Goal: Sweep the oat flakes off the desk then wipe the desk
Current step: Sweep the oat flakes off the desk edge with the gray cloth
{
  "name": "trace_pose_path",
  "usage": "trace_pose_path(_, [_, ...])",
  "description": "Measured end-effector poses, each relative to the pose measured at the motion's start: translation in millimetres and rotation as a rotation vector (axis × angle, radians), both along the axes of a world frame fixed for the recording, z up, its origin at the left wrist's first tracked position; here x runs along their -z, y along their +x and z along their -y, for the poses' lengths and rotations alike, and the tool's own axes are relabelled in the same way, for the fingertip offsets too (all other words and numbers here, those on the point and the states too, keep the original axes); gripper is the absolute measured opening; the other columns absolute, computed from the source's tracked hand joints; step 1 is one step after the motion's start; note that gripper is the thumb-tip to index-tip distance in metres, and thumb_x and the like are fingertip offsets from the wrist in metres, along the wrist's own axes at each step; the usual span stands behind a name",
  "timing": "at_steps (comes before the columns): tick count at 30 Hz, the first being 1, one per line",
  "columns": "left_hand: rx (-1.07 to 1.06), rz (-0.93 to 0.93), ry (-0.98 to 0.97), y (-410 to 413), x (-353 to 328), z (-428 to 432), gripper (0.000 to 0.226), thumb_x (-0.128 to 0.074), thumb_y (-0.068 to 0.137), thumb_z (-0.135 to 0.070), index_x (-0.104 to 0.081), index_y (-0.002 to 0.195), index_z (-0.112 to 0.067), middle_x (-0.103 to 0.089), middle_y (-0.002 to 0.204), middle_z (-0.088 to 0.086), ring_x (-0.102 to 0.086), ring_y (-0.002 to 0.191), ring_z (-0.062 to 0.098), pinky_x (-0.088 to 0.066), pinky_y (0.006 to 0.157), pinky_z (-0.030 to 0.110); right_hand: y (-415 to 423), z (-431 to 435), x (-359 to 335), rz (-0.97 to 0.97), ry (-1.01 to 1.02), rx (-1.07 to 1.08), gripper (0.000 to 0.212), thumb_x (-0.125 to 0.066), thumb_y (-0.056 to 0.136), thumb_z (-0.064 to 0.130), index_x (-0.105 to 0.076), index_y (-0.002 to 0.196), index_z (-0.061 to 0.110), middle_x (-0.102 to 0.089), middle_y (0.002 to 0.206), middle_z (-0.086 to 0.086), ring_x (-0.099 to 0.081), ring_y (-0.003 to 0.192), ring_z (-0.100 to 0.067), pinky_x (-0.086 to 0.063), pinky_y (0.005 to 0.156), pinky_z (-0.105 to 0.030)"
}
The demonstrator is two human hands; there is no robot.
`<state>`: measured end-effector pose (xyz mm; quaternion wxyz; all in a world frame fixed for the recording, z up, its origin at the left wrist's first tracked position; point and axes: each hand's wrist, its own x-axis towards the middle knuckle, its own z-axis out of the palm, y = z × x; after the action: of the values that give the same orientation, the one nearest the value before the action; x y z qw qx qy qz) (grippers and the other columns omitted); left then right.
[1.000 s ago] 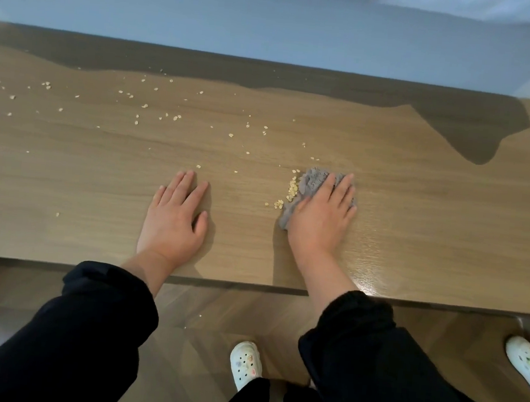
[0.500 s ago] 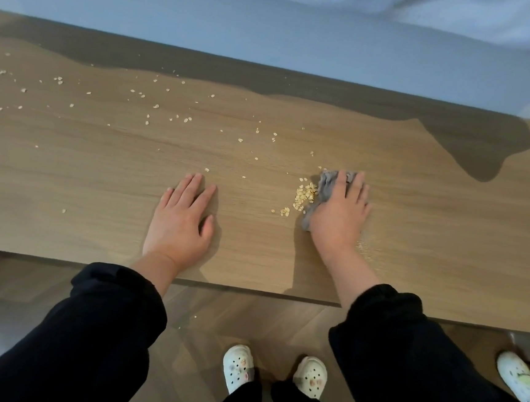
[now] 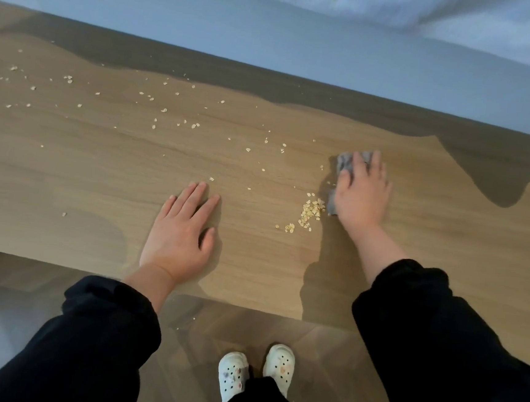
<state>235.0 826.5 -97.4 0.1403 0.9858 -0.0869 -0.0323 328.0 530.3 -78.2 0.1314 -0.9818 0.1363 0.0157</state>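
Behind right hand (image 3: 361, 196) fingers, oats (image 3: 312, 213) now sit at its heel. Straight fingers mostly cover cloth (image 3: 345, 164); left hand (image 3: 179, 235) flat.

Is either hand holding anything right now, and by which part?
The right hand presses the small grey cloth flat against the wooden desk, palm and fingers over its middle; no curled grip. The left hand lies flat, holding nothing.

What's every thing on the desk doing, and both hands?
left hand, flat on the desk, holding nothing.
right hand, pressing on the grey cloth.
grey cloth, bunched under the right hand.
oat pile, heaped beside the grey cloth.
loose oat flakes, scattered across the desk.
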Motion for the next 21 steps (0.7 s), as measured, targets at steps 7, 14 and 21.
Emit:
trace_pose_path(7, [0.003, 0.001, 0.020, 0, 0, 0, 0.063, -0.028, 0.088, -0.040, -0.039, 0.146, -0.019, -0.025, 0.158, 0.004, -0.016, 0.147, 0.019, -0.010, 0.119, 0.038, -6, 50, 5, 0.046, 0.001, -0.145, 0.047, -0.026, 0.105, 0.034, -0.031, 0.151, 0.024, -0.016, 0.162, -0.007, -0.016, 0.148, -0.026, -0.011, 0.119, -0.051])
trace_pose_path(14, [-0.007, -0.019, 0.028, 0, -2, 0, 0.065, -0.027, 0.088, -0.041, -0.034, 0.149, -0.020, -0.020, 0.159, 0.002, -0.012, 0.148, 0.017, -0.010, 0.120, 0.040, 48, 51, 2, 0.005, -0.009, -0.059, 0.047, -0.033, 0.104, 0.032, -0.032, 0.150, 0.022, -0.013, 0.162, -0.011, -0.014, 0.148, -0.031, -0.011, 0.119, -0.053])
trace_pose_path(21, [-0.022, -0.016, 0.044, -1, -5, 2, 0.064, -0.027, 0.088, -0.040, -0.035, 0.148, -0.020, -0.022, 0.158, 0.000, -0.014, 0.147, 0.015, -0.005, 0.119, 0.032, 23, 35, -4, 0.003, -0.010, -0.479, 0.046, -0.039, 0.103, 0.026, -0.035, 0.149, 0.023, -0.010, 0.163, -0.006, -0.012, 0.149, -0.029, -0.006, 0.121, -0.044])
